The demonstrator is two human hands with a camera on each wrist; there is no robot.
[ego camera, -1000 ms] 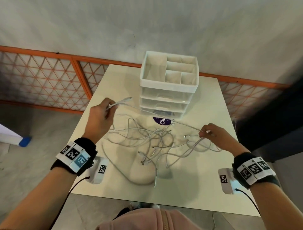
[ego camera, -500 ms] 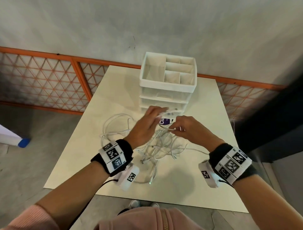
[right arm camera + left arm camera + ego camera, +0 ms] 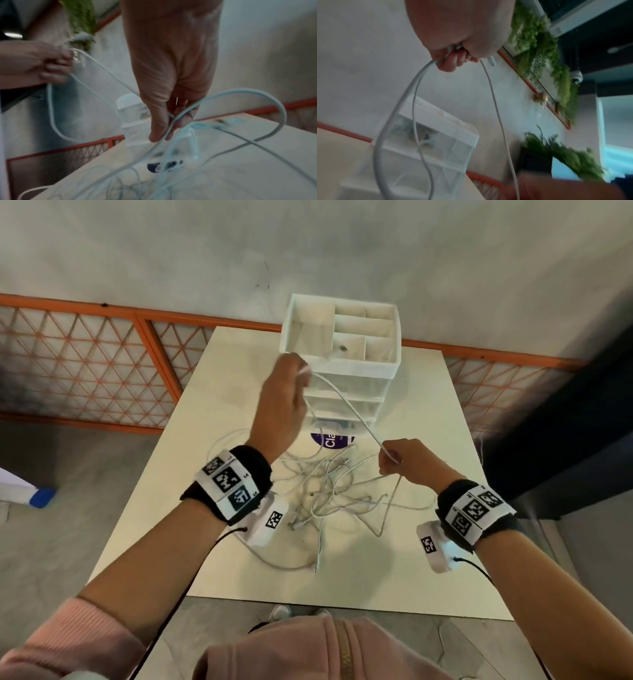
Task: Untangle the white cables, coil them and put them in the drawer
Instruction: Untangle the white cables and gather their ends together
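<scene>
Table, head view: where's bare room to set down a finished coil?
Free: the table's near strip in front of the cable tangle, and the far-left corner beside the drawer unit. Crowded: the middle, tangle spreading between both hands, up to the purple sticker.

Round purple sticker (image 3: 331, 441): lettering cut off by clear-fronted white plastic drawer unit (image 3: 346, 392). Tangled white cables (image 3: 329, 491): individual strands indistinguishable. Right-wrist view motion-blurred; drawer contents unreadable.

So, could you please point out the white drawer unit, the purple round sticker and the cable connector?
White plastic drawer unit (image 3: 363, 366), head view, front rim.
Purple round sticker (image 3: 330, 441), head view, centre.
White cable connector (image 3: 491, 61), left wrist view, plug body.
</scene>
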